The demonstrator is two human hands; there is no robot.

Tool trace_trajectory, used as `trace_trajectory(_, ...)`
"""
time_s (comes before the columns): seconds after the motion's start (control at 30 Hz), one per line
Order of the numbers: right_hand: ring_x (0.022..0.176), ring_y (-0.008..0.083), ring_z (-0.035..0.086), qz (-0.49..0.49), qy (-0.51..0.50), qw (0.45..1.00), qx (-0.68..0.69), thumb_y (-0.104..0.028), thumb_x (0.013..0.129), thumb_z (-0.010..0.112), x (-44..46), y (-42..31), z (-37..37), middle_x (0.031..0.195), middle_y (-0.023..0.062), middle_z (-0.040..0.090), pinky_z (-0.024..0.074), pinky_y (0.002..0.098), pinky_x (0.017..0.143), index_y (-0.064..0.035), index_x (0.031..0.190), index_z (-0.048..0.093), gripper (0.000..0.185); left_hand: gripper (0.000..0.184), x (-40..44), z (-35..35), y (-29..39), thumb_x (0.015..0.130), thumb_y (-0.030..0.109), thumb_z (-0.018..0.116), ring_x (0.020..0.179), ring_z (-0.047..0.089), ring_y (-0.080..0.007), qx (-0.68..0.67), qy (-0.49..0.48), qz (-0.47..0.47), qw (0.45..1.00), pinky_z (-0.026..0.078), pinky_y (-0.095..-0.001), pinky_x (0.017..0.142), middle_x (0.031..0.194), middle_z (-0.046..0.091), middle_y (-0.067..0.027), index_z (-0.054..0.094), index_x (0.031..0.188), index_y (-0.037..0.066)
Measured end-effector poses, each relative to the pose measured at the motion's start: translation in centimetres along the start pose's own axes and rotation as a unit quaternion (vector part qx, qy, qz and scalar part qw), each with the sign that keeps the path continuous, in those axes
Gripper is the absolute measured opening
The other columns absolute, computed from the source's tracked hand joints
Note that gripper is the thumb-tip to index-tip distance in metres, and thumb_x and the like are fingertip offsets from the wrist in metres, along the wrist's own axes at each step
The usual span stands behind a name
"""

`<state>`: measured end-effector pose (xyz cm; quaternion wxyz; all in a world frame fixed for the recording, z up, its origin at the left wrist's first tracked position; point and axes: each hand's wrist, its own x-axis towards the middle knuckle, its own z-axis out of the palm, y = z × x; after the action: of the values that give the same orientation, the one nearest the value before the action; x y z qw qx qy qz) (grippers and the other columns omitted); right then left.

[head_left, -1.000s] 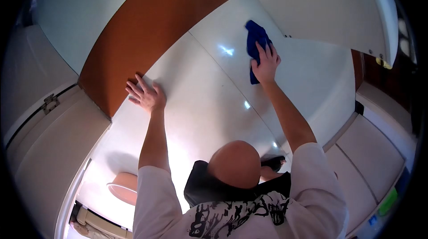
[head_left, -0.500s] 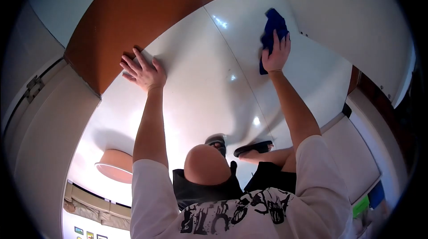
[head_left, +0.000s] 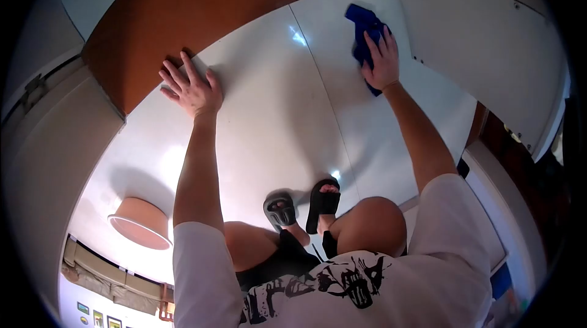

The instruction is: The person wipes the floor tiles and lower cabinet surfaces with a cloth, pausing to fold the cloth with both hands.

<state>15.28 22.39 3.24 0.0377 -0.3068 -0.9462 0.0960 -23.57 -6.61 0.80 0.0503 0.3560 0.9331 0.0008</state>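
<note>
My right hand [head_left: 383, 62] presses on a crumpled dark blue cloth [head_left: 362, 19], which lies on the shiny pale tiled floor [head_left: 257, 77]. Part of the cloth sticks out past my fingertips, and some shows below the hand. On the left, my left hand [head_left: 194, 92] rests with fingers spread where the floor meets a reddish-brown panel [head_left: 195, 3]. The left fingertips touch that panel, and nothing is in this hand.
A pinkish basin [head_left: 140, 221] stands on the floor at lower left. White panels flank me, one at the right [head_left: 477, 40]. My feet in black sandals [head_left: 324, 199] are beneath me. A thin tile joint runs down the floor.
The cloth has turned, its far end swinging left under my right hand. My knees and feet have shifted, and both sandals now show side by side. My left hand stays against the panel edge.
</note>
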Motion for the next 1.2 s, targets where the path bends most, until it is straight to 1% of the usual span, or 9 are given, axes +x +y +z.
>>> trace_trajectory(0.3, 0.151, 0.0407, 0.038, 0.064, 0.115, 0.988, -0.076, -0.033, 0.092, 0.061, 13.2, -3.5, 3.1, 0.157, 0.0170, 0.052, 0.0244, 0.0521, 0.128, -0.0200, 0.155, 0.051, 0.066, 0.079, -0.9, 0.2, -0.6, 0.100, 0.048, 0.048, 0.161, 0.003, -0.0440, 0.026, 0.022, 0.007, 0.999, 0.005, -0.0669, 0.125, 0.175, 0.010, -0.0226, 0.019, 0.170, 0.024)
trace_trajectory(0.4, 0.152, 0.0381, 0.037, 0.023, 0.068, 0.995, -0.069, -0.034, 0.090, 0.064, 11.8, -4.2, 2.5, 0.158, 0.0139, 0.051, 0.0235, 0.0518, 0.128, -0.0212, 0.152, 0.056, 0.064, 0.077, -0.5, 0.6, -0.5, 0.102, 0.049, 0.046, 0.162, 0.004, -0.0415, 0.047, 0.031, 0.003, 0.998, 0.006, -0.0662, 0.126, 0.175, 0.010, -0.0205, 0.018, 0.170, 0.026)
trace_trajectory(0.5, 0.153, 0.0352, 0.036, -0.078, 0.029, 0.996, -0.009, -0.033, 0.086, 0.070, 7.1, -5.9, 1.8, 0.160, 0.0108, 0.049, 0.0221, 0.0527, 0.128, -0.0220, 0.148, 0.059, 0.065, 0.075, -0.6, 0.4, -0.2, 0.103, 0.050, 0.044, 0.162, 0.004, -0.0411, 0.044, 0.032, -0.003, 0.999, 0.007, -0.0653, 0.126, 0.176, 0.009, -0.0192, 0.018, 0.170, 0.027)
trace_trajectory(0.6, 0.153, 0.0337, 0.036, -0.096, -0.017, 0.994, 0.041, -0.031, 0.081, 0.075, -0.3, -7.1, 1.1, 0.163, 0.0092, 0.046, 0.0216, 0.0545, 0.128, -0.0217, 0.146, 0.061, 0.067, 0.072, -0.6, 0.6, -0.2, 0.106, 0.052, 0.039, 0.162, 0.003, -0.0411, 0.051, 0.035, -0.002, 0.998, 0.007, -0.0645, 0.127, 0.176, 0.008, -0.0186, 0.015, 0.170, 0.028)
trace_trajectory(0.73, 0.154, 0.0393, 0.033, -0.038, -0.100, 0.992, 0.062, -0.029, 0.077, 0.077, -12.9, -7.0, -0.8, 0.166, 0.0117, 0.041, 0.0220, 0.0599, 0.127, -0.0204, 0.147, 0.060, 0.073, 0.070, -0.5, 0.6, -0.3, 0.108, 0.052, 0.033, 0.162, 0.003, -0.0403, 0.076, 0.019, -0.009, 0.997, 0.008, -0.0650, 0.127, 0.176, 0.007, -0.0182, 0.012, 0.170, 0.029)
trace_trajectory(0.87, 0.154, 0.0446, 0.030, 0.010, -0.088, 0.994, 0.065, -0.029, 0.073, 0.077, -22.1, -5.7, -0.6, 0.167, 0.0167, 0.036, 0.0224, 0.0638, 0.125, -0.0183, 0.148, 0.058, 0.078, 0.069, 0.0, 0.6, -0.3, 0.109, 0.053, 0.029, 0.163, 0.002, -0.0393, 0.085, -0.020, -0.023, 0.996, 0.008, -0.0653, 0.127, 0.177, 0.005, -0.0172, 0.008, 0.171, 0.029)
trace_trajectory(1.03, 0.154, 0.0460, 0.029, 0.068, -0.062, 0.993, 0.073, -0.030, 0.073, 0.076, -22.7, -6.0, -0.8, 0.167, 0.0194, 0.035, 0.0217, 0.0646, 0.125, -0.0175, 0.151, 0.055, 0.081, 0.069, 0.9, -1.4, 0.2, 0.110, 0.055, 0.022, 0.163, -0.002, -0.0379, 0.117, -0.136, -0.058, 0.982, 0.005, -0.0710, 0.124, 0.177, -0.002, -0.0157, 0.001, 0.170, 0.030)
trace_trajectory(1.07, 0.154, 0.0469, 0.029, 0.075, -0.050, 0.993, 0.076, -0.030, 0.074, 0.075, -22.7, -6.1, -0.9, 0.167, 0.0202, 0.035, 0.0215, 0.0648, 0.125, -0.0170, 0.151, 0.054, 0.081, 0.069, 1.1, -1.7, 0.5, 0.110, 0.056, 0.023, 0.163, -0.004, -0.0403, 0.142, -0.148, -0.062, 0.977, 0.005, -0.0758, 0.121, 0.177, -0.003, -0.0155, 0.001, 0.170, 0.030)
trace_trajectory(1.2, 0.153, 0.0528, 0.028, 0.183, 0.021, 0.981, 0.061, -0.032, 0.078, 0.072, -22.6, -6.4, -0.8, 0.165, 0.0263, 0.034, 0.0208, 0.0659, 0.124, -0.0131, 0.154, 0.050, 0.082, 0.077, -0.6, -2.5, 3.1, 0.108, 0.058, 0.032, 0.160, -0.004, -0.0493, 0.078, -0.148, -0.174, 0.970, 0.006, -0.0793, 0.119, 0.177, -0.003, -0.0174, -0.001, 0.170, 0.027)
